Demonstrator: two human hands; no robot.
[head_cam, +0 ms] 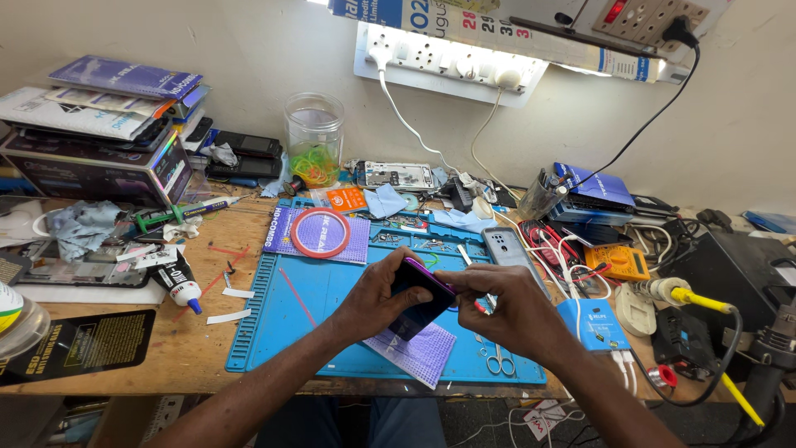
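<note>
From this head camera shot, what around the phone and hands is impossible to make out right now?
- Purple-edged dark smartphone: its far face, hidden by the left hand and right hand.
- Right hand's fingers: whether they pinch a tool, too small.
- Small steel scissors on the blue silicone work mat: blades hidden under the right wrist.
- Grey heat gun: cut off by the right edge.

A red tape ring point(320, 233) lies beside a clear jar point(314, 133).

The blue work mat point(332, 290) lies bare on its left half — open passage there beside the left hand point(377, 300). Scissors point(500, 362) and a white charger box point(594, 323) crowd the right hand point(506, 311); cables and a yellow meter point(618, 262) block the far right — the red tape ring point(319, 233) sits behind.
</note>
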